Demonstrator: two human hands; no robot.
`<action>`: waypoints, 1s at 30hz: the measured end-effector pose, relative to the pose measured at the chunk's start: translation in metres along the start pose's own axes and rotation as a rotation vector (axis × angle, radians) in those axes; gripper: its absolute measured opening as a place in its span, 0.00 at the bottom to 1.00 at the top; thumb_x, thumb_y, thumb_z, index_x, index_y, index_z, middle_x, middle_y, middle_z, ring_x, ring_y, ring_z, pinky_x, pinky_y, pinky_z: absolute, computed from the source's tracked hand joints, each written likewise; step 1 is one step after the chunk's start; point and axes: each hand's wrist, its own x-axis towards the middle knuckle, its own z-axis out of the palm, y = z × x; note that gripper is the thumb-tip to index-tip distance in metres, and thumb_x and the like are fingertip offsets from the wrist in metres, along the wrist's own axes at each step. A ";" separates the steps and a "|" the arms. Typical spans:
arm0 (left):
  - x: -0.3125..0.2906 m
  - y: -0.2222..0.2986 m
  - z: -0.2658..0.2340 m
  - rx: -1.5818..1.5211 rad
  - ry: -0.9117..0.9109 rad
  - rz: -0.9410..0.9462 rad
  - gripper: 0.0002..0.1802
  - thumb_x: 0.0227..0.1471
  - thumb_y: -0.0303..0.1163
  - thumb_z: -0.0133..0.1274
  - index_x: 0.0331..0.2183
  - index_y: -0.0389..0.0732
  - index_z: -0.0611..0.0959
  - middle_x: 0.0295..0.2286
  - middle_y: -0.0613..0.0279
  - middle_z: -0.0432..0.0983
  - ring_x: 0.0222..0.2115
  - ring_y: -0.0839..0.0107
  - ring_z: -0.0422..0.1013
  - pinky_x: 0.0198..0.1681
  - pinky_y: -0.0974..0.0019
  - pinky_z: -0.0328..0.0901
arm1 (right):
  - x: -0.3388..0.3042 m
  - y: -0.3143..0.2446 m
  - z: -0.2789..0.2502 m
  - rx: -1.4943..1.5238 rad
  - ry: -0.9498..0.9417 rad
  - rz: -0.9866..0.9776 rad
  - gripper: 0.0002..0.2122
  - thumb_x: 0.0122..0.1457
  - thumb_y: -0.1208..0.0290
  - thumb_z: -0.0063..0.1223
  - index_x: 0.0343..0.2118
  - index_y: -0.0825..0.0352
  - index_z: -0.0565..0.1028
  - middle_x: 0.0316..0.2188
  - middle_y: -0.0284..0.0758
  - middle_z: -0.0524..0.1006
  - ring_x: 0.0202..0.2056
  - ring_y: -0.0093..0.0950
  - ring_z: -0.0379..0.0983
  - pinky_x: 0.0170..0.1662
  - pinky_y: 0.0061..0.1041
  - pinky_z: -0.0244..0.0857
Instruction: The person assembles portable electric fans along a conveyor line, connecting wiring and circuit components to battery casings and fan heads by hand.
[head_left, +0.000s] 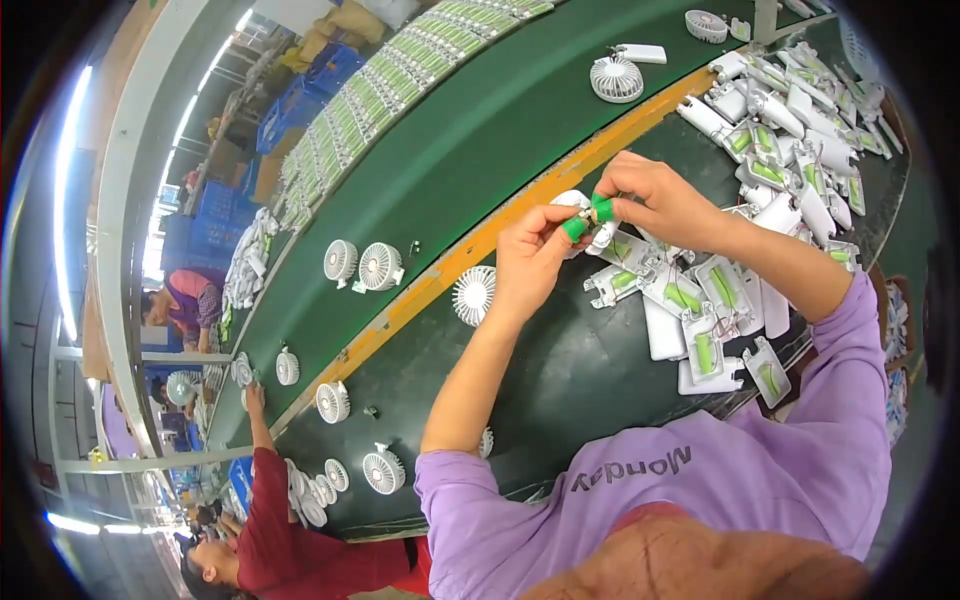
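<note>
Above the dark work table, my left hand (pixel 528 258) and my right hand (pixel 658 203) meet fingertip to fingertip, both closed in a pinch. Green covers wrap the thumb tips. Between them is a small white plastic part (pixel 570 199), mostly hidden by the fingers; its exact kind does not show. A round white fan head (pixel 474 295) lies beside my left wrist. Under and beside my right forearm lie several white handle shells (pixel 683 294) with green battery cells inside, some with thin wires.
A large heap of white handle shells (pixel 790 120) covers the table's far right. Beyond an orange-yellow rail (pixel 440 278) runs a green conveyor belt (pixel 480 170) carrying white fans (pixel 380 266). At left, a co-worker's dark red sleeve (pixel 268 500) reaches toward the belt.
</note>
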 end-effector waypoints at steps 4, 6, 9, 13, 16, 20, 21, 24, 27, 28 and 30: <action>0.000 0.001 0.001 0.025 0.002 0.004 0.08 0.53 0.22 0.49 0.37 0.32 0.77 0.31 0.62 0.76 0.31 0.78 0.73 0.36 0.74 0.69 | -0.002 0.003 0.001 -0.058 0.044 -0.093 0.05 0.50 0.76 0.52 0.28 0.70 0.70 0.25 0.35 0.68 0.32 0.31 0.64 0.35 0.28 0.60; -0.001 0.003 0.001 0.025 0.009 0.020 0.07 0.52 0.22 0.50 0.36 0.32 0.78 0.30 0.64 0.76 0.31 0.79 0.72 0.34 0.75 0.68 | -0.002 0.002 0.000 -0.053 0.051 -0.095 0.05 0.50 0.75 0.52 0.28 0.70 0.70 0.25 0.35 0.68 0.32 0.31 0.64 0.35 0.28 0.60; -0.003 0.003 0.001 0.061 -0.006 0.001 0.08 0.51 0.23 0.53 0.36 0.33 0.78 0.29 0.63 0.76 0.28 0.78 0.72 0.34 0.74 0.68 | -0.004 0.000 0.000 -0.018 0.021 -0.011 0.06 0.51 0.74 0.52 0.28 0.70 0.70 0.25 0.34 0.69 0.31 0.29 0.65 0.35 0.27 0.60; -0.004 0.005 -0.001 0.102 -0.019 -0.010 0.07 0.51 0.23 0.52 0.35 0.32 0.79 0.29 0.64 0.76 0.29 0.79 0.72 0.33 0.74 0.67 | -0.001 -0.003 -0.001 0.252 -0.088 0.236 0.07 0.52 0.71 0.53 0.27 0.71 0.71 0.24 0.33 0.69 0.28 0.25 0.66 0.33 0.25 0.60; -0.005 0.005 0.001 0.119 -0.012 0.011 0.06 0.51 0.22 0.52 0.34 0.33 0.79 0.29 0.64 0.77 0.29 0.79 0.72 0.32 0.75 0.68 | 0.000 -0.002 0.000 0.238 -0.083 0.231 0.07 0.52 0.71 0.53 0.27 0.70 0.71 0.23 0.33 0.70 0.27 0.23 0.66 0.31 0.24 0.60; -0.006 0.005 0.004 0.237 0.068 0.075 0.05 0.49 0.21 0.52 0.31 0.34 0.81 0.24 0.66 0.76 0.25 0.82 0.69 0.27 0.76 0.64 | 0.006 -0.007 -0.005 0.092 -0.111 0.185 0.06 0.51 0.73 0.53 0.26 0.71 0.72 0.23 0.33 0.70 0.26 0.22 0.66 0.30 0.23 0.60; -0.007 0.005 0.003 0.276 0.072 0.074 0.05 0.48 0.21 0.52 0.30 0.33 0.81 0.24 0.66 0.76 0.24 0.82 0.69 0.27 0.76 0.64 | 0.006 -0.009 -0.005 0.095 -0.114 0.184 0.06 0.51 0.73 0.53 0.26 0.71 0.72 0.23 0.33 0.70 0.26 0.22 0.66 0.30 0.23 0.60; -0.008 0.007 0.004 0.254 0.067 0.094 0.05 0.48 0.21 0.52 0.31 0.33 0.81 0.24 0.65 0.76 0.24 0.81 0.69 0.27 0.76 0.64 | 0.008 -0.012 -0.006 0.121 -0.144 0.223 0.05 0.51 0.74 0.53 0.26 0.71 0.72 0.23 0.33 0.70 0.26 0.22 0.66 0.30 0.23 0.59; -0.009 0.010 0.001 0.210 0.079 0.085 0.06 0.48 0.20 0.52 0.31 0.33 0.81 0.24 0.65 0.76 0.25 0.81 0.70 0.28 0.77 0.64 | 0.012 -0.017 -0.005 0.136 -0.172 0.283 0.05 0.51 0.74 0.53 0.26 0.71 0.72 0.23 0.33 0.70 0.26 0.23 0.65 0.30 0.24 0.59; -0.009 0.009 -0.001 0.211 0.079 0.084 0.06 0.48 0.20 0.52 0.31 0.33 0.81 0.24 0.65 0.76 0.25 0.81 0.70 0.28 0.77 0.64 | 0.013 -0.018 -0.005 0.136 -0.176 0.267 0.05 0.51 0.74 0.53 0.26 0.71 0.72 0.23 0.33 0.70 0.26 0.23 0.65 0.30 0.24 0.59; -0.009 0.008 -0.006 0.286 0.057 0.093 0.06 0.50 0.21 0.53 0.33 0.32 0.81 0.27 0.65 0.77 0.28 0.80 0.71 0.32 0.75 0.66 | 0.014 -0.016 -0.004 0.136 -0.179 0.252 0.05 0.51 0.74 0.53 0.26 0.71 0.72 0.23 0.33 0.70 0.26 0.23 0.65 0.30 0.23 0.59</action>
